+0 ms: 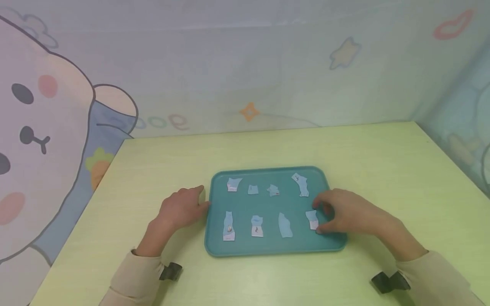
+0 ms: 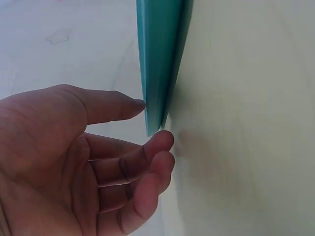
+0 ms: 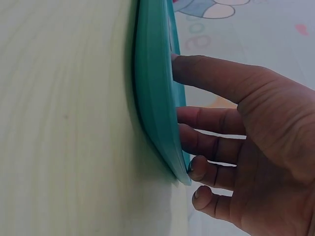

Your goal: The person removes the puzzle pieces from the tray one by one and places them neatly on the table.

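A teal tray point(image 1: 264, 246) lies on the table and bears several torn paper scraps in two rows. My right hand point(image 1: 348, 212) reaches over the tray's right rim, thumb and forefinger spread apart around a blue-and-white scrap point(image 1: 311, 219) at the near right. The thumb tip is right at that scrap's lower edge. Behind it lies a long jagged scrap point(image 1: 301, 185). At the tray's left side is my left hand point(image 1: 183, 208), fingers loosely bent; in the left wrist view its thumb point(image 2: 115, 105) meets the tray's rim point(image 2: 156, 73).
More scraps lie on the tray, among them a tall strip point(image 1: 228, 227), a scrap with a small picture point(image 1: 257, 226) and a plain blue one point(image 1: 285, 225). The pale yellow-green table point(image 1: 268, 280) ends at a printed cloth backdrop point(image 1: 214, 76).
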The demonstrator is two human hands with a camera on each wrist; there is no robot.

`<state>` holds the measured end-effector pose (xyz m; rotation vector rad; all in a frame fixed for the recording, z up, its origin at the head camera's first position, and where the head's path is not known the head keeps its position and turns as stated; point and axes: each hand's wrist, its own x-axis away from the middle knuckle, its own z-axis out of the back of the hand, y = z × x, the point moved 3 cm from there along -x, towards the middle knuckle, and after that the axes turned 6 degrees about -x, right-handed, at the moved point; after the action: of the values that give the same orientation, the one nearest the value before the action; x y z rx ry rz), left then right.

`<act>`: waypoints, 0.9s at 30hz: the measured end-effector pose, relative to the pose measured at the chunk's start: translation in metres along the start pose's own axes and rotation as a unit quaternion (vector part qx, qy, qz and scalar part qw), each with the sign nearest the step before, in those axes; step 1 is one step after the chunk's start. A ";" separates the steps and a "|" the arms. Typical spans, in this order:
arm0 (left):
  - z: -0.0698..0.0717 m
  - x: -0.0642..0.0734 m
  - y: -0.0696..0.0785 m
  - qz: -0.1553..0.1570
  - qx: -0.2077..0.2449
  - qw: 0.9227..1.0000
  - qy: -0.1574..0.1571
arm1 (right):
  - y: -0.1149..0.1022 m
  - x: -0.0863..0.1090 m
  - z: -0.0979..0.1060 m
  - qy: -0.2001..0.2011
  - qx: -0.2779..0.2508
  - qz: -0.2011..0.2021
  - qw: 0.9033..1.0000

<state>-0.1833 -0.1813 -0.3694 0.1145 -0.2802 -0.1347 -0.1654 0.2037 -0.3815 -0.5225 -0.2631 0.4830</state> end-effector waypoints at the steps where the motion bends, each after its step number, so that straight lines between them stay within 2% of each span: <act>1: 0.000 0.000 0.001 -0.001 0.003 1.000 0.000 | 0.000 0.000 0.000 0.002 0.004 0.000 1.000; 13: -0.003 -0.002 0.007 -0.032 0.011 0.999 -0.015 | -0.002 0.000 -0.001 0.008 0.020 0.008 1.000; 21: -0.006 0.000 0.012 -0.032 0.036 0.998 -0.026 | -0.001 -0.001 -0.002 0.008 0.022 0.021 0.999; 27: -0.007 0.002 0.014 -0.034 0.058 0.997 -0.030 | 0.003 0.000 0.010 0.022 -0.012 -0.001 1.000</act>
<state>-0.1781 -0.1672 -0.3735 0.2359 -0.3442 -0.1890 -0.1698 0.2098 -0.3747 -0.5554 -0.2273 0.4666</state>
